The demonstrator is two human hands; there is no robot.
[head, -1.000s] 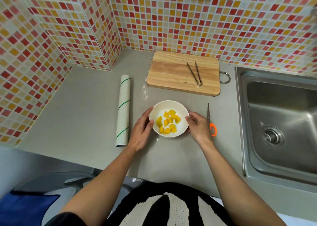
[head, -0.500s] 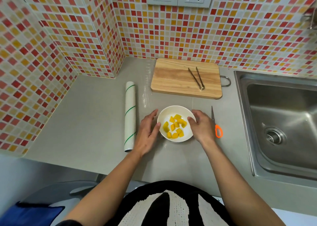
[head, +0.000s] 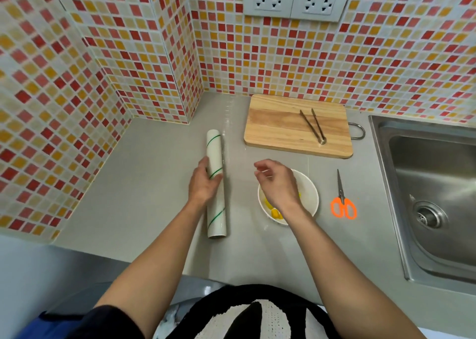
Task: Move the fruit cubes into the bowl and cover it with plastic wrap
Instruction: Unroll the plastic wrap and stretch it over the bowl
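Left hand (head: 204,184) grips the wrap roll (head: 217,184); right hand (head: 278,184) hovers loosely curled, empty, over the bowl (head: 310,197) of fruit cubes (head: 275,213) beneath it. Pulling film one-handed risks it clinging to itself

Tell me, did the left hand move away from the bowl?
Yes. The left hand went left, away from the bowl, and now grips the plastic wrap roll, which lies on the counter.
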